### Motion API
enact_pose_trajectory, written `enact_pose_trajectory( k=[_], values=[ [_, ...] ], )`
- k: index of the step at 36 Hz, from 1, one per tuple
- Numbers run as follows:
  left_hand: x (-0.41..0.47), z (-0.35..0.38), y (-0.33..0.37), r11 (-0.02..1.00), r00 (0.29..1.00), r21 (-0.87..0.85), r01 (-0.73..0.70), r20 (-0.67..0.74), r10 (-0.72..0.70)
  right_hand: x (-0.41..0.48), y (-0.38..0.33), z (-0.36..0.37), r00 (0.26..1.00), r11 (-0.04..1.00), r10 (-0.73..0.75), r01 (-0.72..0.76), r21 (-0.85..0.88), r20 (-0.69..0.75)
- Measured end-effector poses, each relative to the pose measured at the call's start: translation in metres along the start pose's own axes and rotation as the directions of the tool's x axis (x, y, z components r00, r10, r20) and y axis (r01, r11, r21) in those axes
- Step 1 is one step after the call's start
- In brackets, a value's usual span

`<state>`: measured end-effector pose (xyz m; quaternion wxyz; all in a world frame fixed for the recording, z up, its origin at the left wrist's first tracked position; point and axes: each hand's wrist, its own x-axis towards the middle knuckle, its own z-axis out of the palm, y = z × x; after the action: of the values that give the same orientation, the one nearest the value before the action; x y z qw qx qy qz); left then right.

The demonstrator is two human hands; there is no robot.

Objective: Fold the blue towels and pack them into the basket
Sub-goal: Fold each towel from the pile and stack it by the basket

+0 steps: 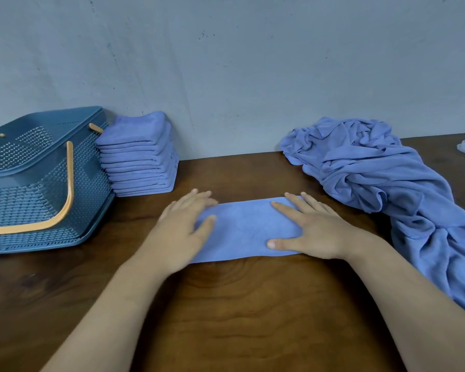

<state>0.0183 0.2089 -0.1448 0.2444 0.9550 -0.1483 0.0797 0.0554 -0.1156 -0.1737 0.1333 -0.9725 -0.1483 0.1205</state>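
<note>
**Flattening the strip before the next fold**

Both our hands lie open, with straight fingers pressing down and gripping nothing. The left hand (184,224) rests on the left end of the folded towel (244,229), and the right hand (309,232) on its right end. The towel lies as a long narrow strip on the tabletop (239,304), right in front of us.

We judge this to be the smoothing step. To do it well, we should sweep our palms outward from the middle so trapped air and wrinkles leave through the ends. We should also check that the long edges line up. Then one short end can be brought over the other, corners matched, and the crease pressed flat.

The finished stack (140,162) stands against the wall just beside the basket (38,183) at far left. The new piece should match its footprint. The crumpled pile (373,173) at right shows that plenty remains, and packing seems not yet begun.
</note>
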Motion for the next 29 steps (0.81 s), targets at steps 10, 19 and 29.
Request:
enact_pose_trajectory(
  k=[10, 19, 29],
  values=[
    [0.013, 0.048, 0.016, 0.976, 0.936, 0.197, -0.096, 0.351, 0.022, -0.003, 0.0, -0.001, 1.0, 0.999, -0.029, 0.029, 0.038, 0.005],
    [-0.001, 0.025, 0.022, 0.991, 0.887, 0.123, -0.051, 0.462, -0.011, -0.004, 0.002, -0.007, 0.946, 0.999, -0.03, 0.042, 0.03, -0.324],
    [0.009, 0.033, 0.031, 0.97, 0.958, 0.148, -0.192, 0.245, 0.152, 0.004, -0.001, -0.006, 0.927, 0.994, 0.099, -0.073, 0.083, -0.363]
  ],
)
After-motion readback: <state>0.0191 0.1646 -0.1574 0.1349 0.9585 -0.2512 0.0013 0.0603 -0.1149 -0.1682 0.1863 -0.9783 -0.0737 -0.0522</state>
